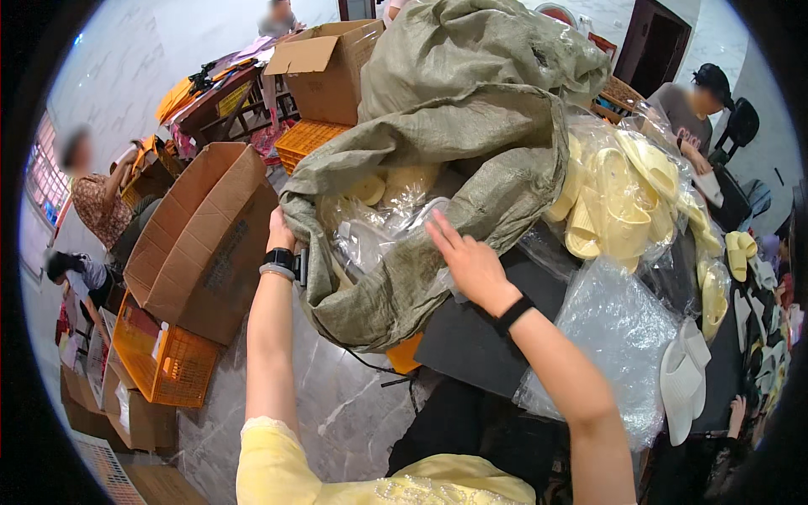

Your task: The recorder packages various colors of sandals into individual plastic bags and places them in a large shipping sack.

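Observation:
A grey-green woven sack [513, 202] gapes open in front of me. Inside lie clear-bagged slippers [370, 189], some pale yellow and some whitish. My left hand [280, 234] grips the sack's left rim, its fingers partly hidden by the fabric. Over the near right part of the opening, my right hand [473, 268] has its fingers stretched out, resting against the sack's edge. A bit of clear plastic shows under that hand. To the right, pale yellow slippers in clear bags [619, 198] are heaped on the dark table [497, 337].
A clear plastic bag [602, 345] and whitish slippers [683, 383] lie at the table's right. Another full sack [480, 50] rises behind. Cardboard boxes [202, 244] and an orange crate [168, 358] stand left. Several people work around, one person [686, 118] at right.

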`<action>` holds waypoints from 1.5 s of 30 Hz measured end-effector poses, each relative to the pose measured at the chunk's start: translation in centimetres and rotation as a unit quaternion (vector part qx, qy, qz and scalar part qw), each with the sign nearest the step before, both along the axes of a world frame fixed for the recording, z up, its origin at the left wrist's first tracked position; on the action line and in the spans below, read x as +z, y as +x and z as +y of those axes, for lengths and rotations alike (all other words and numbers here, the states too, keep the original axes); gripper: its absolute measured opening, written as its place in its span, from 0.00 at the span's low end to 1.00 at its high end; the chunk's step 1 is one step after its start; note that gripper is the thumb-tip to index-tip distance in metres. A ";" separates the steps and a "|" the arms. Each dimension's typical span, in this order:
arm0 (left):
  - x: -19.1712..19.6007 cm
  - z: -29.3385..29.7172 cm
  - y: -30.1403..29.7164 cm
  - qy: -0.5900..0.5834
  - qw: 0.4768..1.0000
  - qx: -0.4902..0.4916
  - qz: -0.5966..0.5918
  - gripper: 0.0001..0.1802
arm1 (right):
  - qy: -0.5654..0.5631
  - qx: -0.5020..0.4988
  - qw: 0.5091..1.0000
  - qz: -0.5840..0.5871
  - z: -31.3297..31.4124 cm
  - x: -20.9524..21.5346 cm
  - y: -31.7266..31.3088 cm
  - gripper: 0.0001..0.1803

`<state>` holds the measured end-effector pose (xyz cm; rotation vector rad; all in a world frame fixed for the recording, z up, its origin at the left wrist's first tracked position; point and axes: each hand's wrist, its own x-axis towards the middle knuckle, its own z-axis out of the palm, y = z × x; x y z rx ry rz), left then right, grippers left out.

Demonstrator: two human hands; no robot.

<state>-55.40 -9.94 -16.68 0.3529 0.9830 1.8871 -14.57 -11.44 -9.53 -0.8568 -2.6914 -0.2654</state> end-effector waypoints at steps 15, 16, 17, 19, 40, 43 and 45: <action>-0.3 -8.0 -8.0 -0.167 0.974 0.145 0.052 0.21 | -0.019 -0.021 0.993 0.115 1.2 2.6 9.9 0.08; 0.3 -6.2 -4.1 -0.199 0.965 0.127 0.113 0.21 | -0.003 -0.031 0.993 0.110 1.3 2.3 10.2 0.08; 1.1 -6.4 -3.3 -0.278 0.811 0.332 0.394 0.22 | 0.009 -0.020 0.993 0.118 0.9 2.4 9.3 0.07; 3.9 -6.6 1.7 -0.181 0.548 0.441 0.687 0.26 | -0.015 0.003 0.990 0.140 0.2 3.0 8.7 0.08; -9.4 -9.0 26.7 0.076 0.497 -0.001 0.864 0.15 | -0.134 0.066 0.983 0.104 3.2 3.7 4.7 0.20; -9.4 -7.4 27.9 0.061 0.443 -0.126 0.886 0.20 | -0.120 0.022 0.992 0.014 5.4 1.0 5.3 0.19; -9.8 -5.6 27.5 0.075 0.486 -0.197 0.848 0.19 | -0.095 -0.037 0.992 -0.072 7.0 -1.0 5.1 0.20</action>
